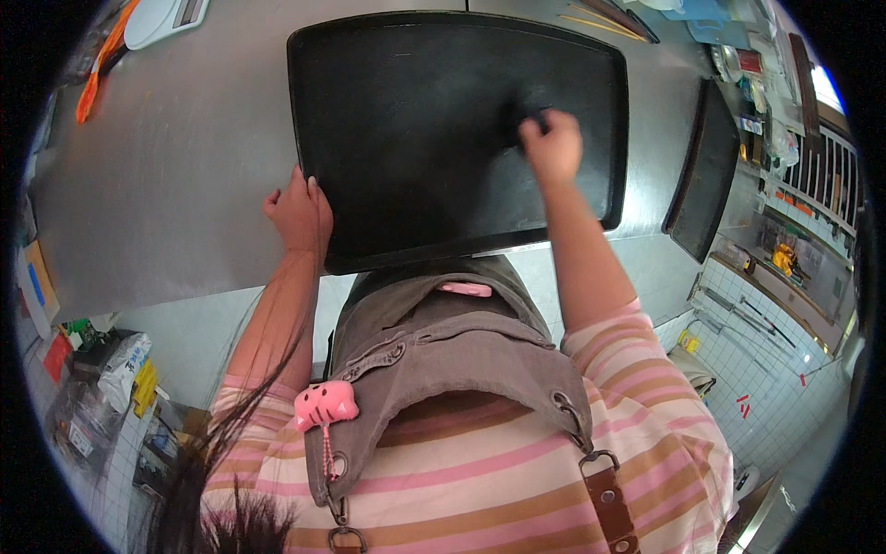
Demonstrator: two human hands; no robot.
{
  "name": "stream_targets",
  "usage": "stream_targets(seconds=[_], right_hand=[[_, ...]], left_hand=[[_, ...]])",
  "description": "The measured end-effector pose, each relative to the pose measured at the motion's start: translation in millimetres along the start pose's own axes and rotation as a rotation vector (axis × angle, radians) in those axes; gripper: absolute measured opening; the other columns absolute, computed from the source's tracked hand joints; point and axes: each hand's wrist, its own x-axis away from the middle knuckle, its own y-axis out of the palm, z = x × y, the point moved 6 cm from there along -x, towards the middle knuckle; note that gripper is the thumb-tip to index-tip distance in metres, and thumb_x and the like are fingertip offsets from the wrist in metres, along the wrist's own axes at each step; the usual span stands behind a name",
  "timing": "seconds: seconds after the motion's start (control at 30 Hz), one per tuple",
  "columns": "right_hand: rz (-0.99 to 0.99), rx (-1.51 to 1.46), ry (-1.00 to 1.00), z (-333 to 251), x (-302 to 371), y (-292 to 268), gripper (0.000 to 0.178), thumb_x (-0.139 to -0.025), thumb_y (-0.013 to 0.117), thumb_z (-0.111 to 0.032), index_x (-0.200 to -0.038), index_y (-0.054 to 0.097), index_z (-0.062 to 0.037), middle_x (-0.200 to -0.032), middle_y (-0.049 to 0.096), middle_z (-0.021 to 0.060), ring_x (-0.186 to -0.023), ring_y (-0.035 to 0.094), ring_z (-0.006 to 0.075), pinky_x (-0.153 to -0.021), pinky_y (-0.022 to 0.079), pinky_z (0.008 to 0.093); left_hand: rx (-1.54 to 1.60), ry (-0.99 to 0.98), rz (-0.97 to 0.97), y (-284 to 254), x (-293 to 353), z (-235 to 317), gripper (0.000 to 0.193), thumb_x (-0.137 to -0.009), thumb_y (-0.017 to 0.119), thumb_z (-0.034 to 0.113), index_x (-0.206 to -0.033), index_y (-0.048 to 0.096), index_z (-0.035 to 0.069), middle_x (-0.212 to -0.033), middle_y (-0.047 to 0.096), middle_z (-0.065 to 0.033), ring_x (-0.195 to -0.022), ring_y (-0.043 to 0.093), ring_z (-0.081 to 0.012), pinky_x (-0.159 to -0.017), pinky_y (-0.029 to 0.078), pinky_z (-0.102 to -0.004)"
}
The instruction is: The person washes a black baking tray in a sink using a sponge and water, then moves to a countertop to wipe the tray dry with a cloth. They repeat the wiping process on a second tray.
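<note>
Stainless steel desk [166, 175] is being seen from above, w/ white tiled wall & floor showing at the lower right. Large black tray [415, 120] is lying flat on the desk, directly in front of the person; its near edge is overhanging the desk edge slightly, above the person's grey apron. Tray is rectangular w/ rounded corners & a raised rim, surface dark, matte, w/ faint dull smears near the middle.

Left hand [300, 214] is being held at the tray's near-left corner, fingers curled over the rim, thumb side toward the desk; grip is narrow, closed on the tray edge. Right hand [552, 148] is being pressed down on the tray's right-centre area, fingers bunched around a small dark object [521, 113], approx. pad- or cloth-like; exact kind can't be told since it is blending w/ the tray. Grip here is tight on that object.

Second black tray [706, 175] is being propped on edge at the desk's right end, well apart from the first. White scale-like device [161, 17] & orange strip [101, 69] are lying at the far left of the desk. Chopsticks [600, 20] are being seen beyond the tray's far-right corner. Pink cat-shaped charm [325, 404] is hanging from the apron strap over a pink & tan striped shirt.
</note>
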Motion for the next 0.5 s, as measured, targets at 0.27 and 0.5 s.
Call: stream_targets(seconds=[0.27,0.5], right_hand=[[-0.093,0.168,-0.191,-60.5,-2.9,68.3,0.023,-0.075,0.07,-0.029,-0.077,0.069,-0.0061,-0.09,0.063,0.0164,-0.08,0.064,0.0356,-0.072,0.055,0.0466],[-0.697,-0.129,-0.764,-181.6,108.6,105.0,0.019,-0.075,0.071,-0.024,-0.079,0.07,-0.0055,-0.094,0.061,0.0146,-0.089,0.062,0.0342,-0.078,0.054,0.0452]], left_hand=[[0.004,0.026,0.1,5.4,5.1,-8.1,0.036,-0.098,0.047,0.021,-0.129,0.057,0.006,-0.098,0.071,-0.0129,-0.092,0.065,-0.0294,-0.099,0.033,-0.047],[0.095,0.005,0.093,0.0,3.2,-6.6,0.034,-0.101,0.043,0.025,-0.127,0.058,0.011,-0.101,0.071,-0.0116,-0.093,0.064,-0.0287,-0.099,0.033,-0.0463]])
